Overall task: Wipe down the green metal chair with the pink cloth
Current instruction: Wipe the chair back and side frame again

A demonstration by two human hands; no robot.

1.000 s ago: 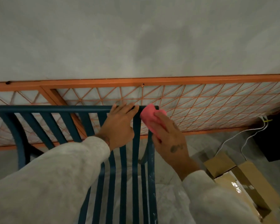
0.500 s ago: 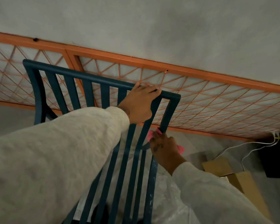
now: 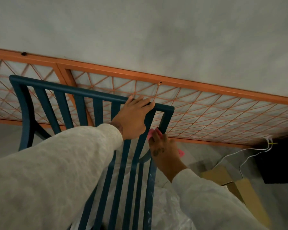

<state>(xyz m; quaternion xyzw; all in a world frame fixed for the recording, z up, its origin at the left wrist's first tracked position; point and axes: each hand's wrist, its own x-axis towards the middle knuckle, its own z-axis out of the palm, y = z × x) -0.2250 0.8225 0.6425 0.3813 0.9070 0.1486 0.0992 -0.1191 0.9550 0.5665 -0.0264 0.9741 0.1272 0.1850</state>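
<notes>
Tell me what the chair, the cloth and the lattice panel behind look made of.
Chair: likely metal, thin flat slats under smooth dark teal paint with a slight sheen. Cloth: soft pink fabric or sponge, bunched under the right hand; weave unreadable. Lattice panel: probably painted metal, orange frame, thin crossing rods.

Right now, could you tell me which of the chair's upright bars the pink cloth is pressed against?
The outer post at the backrest's right end, below the corner. The right hand wraps the cloth around it; the slats to its left are bare.
</notes>
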